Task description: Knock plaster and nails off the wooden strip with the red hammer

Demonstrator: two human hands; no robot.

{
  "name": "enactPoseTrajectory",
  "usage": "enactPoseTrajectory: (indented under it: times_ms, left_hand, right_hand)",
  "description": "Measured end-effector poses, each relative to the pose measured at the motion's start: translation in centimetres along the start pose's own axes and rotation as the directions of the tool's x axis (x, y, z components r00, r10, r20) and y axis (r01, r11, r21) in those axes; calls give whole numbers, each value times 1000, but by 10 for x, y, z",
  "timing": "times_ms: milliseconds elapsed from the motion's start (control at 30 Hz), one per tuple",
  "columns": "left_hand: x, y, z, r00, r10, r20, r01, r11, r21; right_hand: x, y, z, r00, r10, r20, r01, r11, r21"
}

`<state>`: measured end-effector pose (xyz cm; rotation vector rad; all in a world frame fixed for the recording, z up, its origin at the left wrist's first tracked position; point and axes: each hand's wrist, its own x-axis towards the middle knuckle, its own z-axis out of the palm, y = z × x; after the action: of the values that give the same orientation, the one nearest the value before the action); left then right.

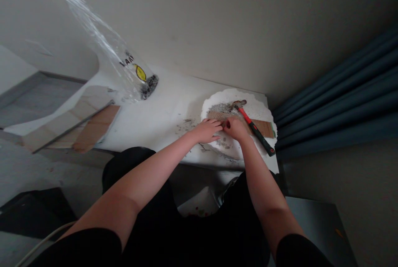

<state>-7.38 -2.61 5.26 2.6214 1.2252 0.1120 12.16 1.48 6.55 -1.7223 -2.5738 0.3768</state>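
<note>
My left hand and my right hand meet at the near edge of a white foam slab on the white table. Both hands have their fingers curled together in a pinch on something small that I cannot make out. A strip of brown board lies across the slab under grey rubble. A hammer with a red and black handle lies on the slab just right of my right hand, with its head toward the wall.
A clear plastic bag with dark grit at its bottom stands on the table's left part. A mirror or glass panel leans at the table's left end. Blue curtains hang to the right. Grey crumbs lie scattered beside the slab.
</note>
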Motion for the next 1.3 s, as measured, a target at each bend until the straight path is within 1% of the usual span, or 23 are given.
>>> enactPoseTrajectory:
  times_ms: [267,467,700,933,1133,1300]
  left_hand:
    - [0,1,-1,1000,-1,13,1,1000,13]
    - [0,-2,3,1000,18,-21,-18,999,33]
    - [0,-2,3,999,21,-33,-20,999,26]
    - [1,-2,2,1000,19,-8,-19,999,30]
    - [0,0,-2,1000,-1,29,0,1000,24]
    - [0,0,-2,1000,0,19,0,1000,9]
  right_hand:
    - [3,1,0,1000,-14,-17,14,999,36]
    - [5,4,2,999,-29,-34,31,998,56]
    - [8,6,3,998,-41,-50,46,995,84]
    - [11,9,7,996,-55,-68,63,991,121]
    - [13,17,7,994,-96,-60,105,977,183]
    - [18,28,8,992,-122,-25,124,963,240]
